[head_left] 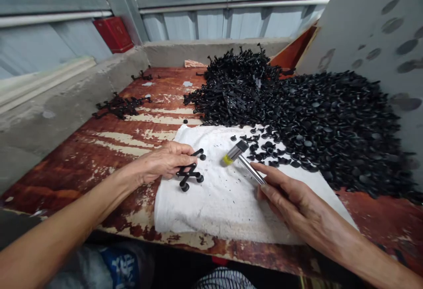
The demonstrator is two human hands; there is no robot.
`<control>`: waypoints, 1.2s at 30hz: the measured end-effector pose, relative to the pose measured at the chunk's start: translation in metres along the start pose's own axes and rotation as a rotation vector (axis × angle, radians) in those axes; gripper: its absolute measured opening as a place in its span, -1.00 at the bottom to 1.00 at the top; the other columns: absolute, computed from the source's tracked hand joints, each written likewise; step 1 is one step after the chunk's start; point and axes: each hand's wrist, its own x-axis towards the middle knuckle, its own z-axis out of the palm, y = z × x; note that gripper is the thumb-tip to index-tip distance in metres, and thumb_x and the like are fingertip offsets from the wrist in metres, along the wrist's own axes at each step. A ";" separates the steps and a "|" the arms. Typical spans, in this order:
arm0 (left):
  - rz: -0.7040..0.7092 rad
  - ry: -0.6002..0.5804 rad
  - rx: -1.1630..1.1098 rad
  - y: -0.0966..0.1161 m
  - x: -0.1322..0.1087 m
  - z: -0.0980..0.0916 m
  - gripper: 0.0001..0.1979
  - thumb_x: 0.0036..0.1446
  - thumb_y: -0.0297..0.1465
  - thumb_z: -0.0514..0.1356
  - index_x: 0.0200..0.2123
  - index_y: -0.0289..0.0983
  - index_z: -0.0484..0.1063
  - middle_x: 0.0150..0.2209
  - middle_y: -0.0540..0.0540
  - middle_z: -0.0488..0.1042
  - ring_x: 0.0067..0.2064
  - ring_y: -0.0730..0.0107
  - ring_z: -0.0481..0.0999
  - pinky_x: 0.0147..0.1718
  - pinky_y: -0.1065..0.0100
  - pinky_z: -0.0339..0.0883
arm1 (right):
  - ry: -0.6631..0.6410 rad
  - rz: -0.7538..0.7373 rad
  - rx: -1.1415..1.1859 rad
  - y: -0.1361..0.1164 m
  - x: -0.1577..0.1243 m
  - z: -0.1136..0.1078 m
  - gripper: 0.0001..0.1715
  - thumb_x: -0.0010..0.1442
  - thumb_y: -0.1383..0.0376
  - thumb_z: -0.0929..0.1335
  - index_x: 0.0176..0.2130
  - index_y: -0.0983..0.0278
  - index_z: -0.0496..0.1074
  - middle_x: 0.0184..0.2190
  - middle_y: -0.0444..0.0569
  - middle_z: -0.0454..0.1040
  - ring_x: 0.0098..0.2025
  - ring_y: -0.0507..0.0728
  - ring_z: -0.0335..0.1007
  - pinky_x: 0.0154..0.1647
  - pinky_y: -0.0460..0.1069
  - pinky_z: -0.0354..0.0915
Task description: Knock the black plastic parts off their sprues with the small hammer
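Note:
My left hand [163,161] is closed on a black plastic sprue [191,175] with round caps on its branches, holding it down on a white cloth [228,201]. My right hand [291,201] grips the metal handle of a small hammer [238,152] with a yellow-faced head, which hovers just right of the sprue, above the cloth. A few loose black caps [264,148] lie on the cloth's far edge.
A large heap of black caps [340,121] fills the right of the worn red wooden table [109,148]. Behind the cloth lies a pile of black sprues [238,86]. More sprues [119,105] sit at far left. A grey board [363,29] leans at right.

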 end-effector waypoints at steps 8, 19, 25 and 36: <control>-0.003 -0.007 0.054 -0.001 -0.001 0.000 -0.63 -0.05 -0.14 0.31 -0.47 -0.32 0.32 -0.63 0.11 0.25 -0.68 0.72 -0.04 -0.70 0.48 -0.30 | -0.020 -0.018 -0.047 -0.001 0.002 -0.002 -0.32 0.25 0.15 0.15 0.23 0.41 0.31 -0.53 -0.03 0.40 -0.50 0.14 0.31 -0.38 0.05 0.37; -0.002 -0.024 0.083 -0.005 0.001 -0.001 -0.66 -0.02 -0.15 0.28 -0.47 -0.31 0.32 -0.62 0.10 0.25 -0.67 0.71 -0.01 -0.70 0.47 -0.28 | -0.036 -0.042 -0.073 0.001 -0.002 -0.001 -0.36 0.27 0.16 0.15 0.24 0.36 0.30 -0.45 0.00 0.47 -0.43 0.15 0.39 -0.30 0.08 0.40; -0.011 -0.021 0.070 -0.005 0.002 -0.002 -0.65 -0.05 -0.14 0.29 -0.45 -0.31 0.34 -0.62 0.10 0.25 -0.68 0.71 -0.04 -0.70 0.46 -0.30 | -0.040 -0.017 -0.067 0.001 -0.002 -0.002 -0.34 0.28 0.14 0.14 0.24 0.38 0.30 -0.49 -0.01 0.46 -0.45 0.15 0.37 -0.30 0.08 0.40; 0.020 -0.027 0.137 -0.001 0.002 -0.001 -0.66 -0.08 -0.13 0.27 -0.48 -0.31 0.35 -0.62 0.10 0.25 -0.65 0.67 0.02 -0.67 0.47 -0.22 | -0.027 -0.024 -0.063 0.003 0.000 -0.002 -0.38 0.28 0.17 0.17 0.25 0.33 0.30 -0.39 0.03 0.54 -0.33 0.18 0.47 -0.14 0.14 0.42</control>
